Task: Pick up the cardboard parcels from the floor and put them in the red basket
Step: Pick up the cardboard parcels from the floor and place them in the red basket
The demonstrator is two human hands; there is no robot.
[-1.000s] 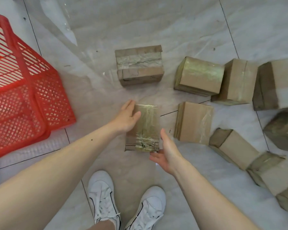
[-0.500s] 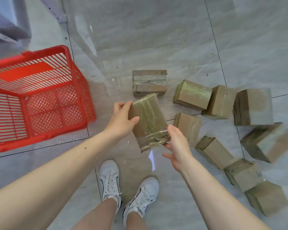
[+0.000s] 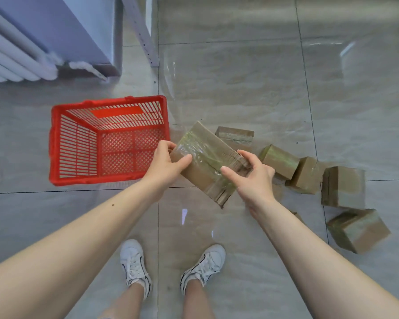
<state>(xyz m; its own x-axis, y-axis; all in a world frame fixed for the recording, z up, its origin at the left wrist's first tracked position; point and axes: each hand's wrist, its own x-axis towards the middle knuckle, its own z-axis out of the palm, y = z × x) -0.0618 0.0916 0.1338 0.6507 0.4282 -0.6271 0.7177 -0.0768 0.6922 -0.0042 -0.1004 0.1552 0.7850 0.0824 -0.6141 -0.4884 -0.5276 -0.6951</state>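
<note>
The floor (image 3: 240, 65) is made of large grey tiles with a soft marble pattern, and thin dark lines run between them. It is very glossy; pale light reflects on it, brightest at the far right. At the far left a white radiator (image 3: 14, 58) with rounded ribs stands near the wall. Just beside it there is a bluish-grey cabinet (image 3: 78, 31), which reaches down to the floor. To the right of the cabinet a pale metal post with small holes (image 3: 143, 35) comes down to the tiles.
</note>
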